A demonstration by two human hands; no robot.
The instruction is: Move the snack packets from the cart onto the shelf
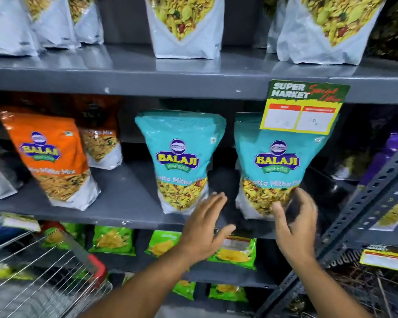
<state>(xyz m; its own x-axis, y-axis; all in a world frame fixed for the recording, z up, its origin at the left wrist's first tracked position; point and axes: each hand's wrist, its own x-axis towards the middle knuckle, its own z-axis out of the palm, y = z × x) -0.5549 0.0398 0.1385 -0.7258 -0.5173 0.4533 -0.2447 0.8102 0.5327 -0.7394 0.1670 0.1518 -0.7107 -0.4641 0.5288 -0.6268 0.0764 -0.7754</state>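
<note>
A: Where are the snack packets?
B: Two stand up on the middle shelf (129, 198), close to its front edge. The left blue-green packet (179, 161) and the right blue-green packet (274, 166) are side by side with a gap between them.
A: What is the right hand doing?
B: The right hand (294, 219) holds the bottom of the right blue-green packet. Its thumb (277, 210) lies on the front, and its fingers (306, 198) curl round the packet's right side.
A: And the left hand?
B: The left hand (205, 228) holds nothing, and its fingers are straight and spread apart. Its fingertips (217, 200) are just beside the bottom corner of the left blue-green packet. I cannot tell if they touch it.
A: What else is there?
B: An orange packet (48, 157) leans near the left end of the middle shelf. A yellow price card (301, 109) hangs from the front edge of the top shelf (147, 81), over the top of the right blue-green packet. White packets (184, 26) stand on the top shelf.
A: Where is the cart?
B: The wire cart (44, 260) is low down, below the left end of the middle shelf. Green packets (113, 239) lie on the lower shelf beside it.
</note>
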